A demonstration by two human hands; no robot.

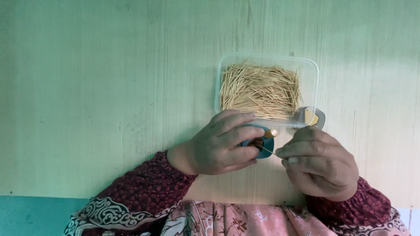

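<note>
Left hand: left hand (218, 144) curled around small blue holder (262, 144).
Right hand: right hand (317, 164) pinching one toothpick (267, 151), its tip at the holder.
Behind: clear box (311, 72) with toothpicks (260, 89), on the wooden table (109, 87).

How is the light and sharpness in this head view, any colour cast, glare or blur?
Head view: soft, even light with a green cast over the table; no hard shadows; faint sheen on the clear tub; toothpicks and both hands, left and right, look reasonably sharp.
</note>
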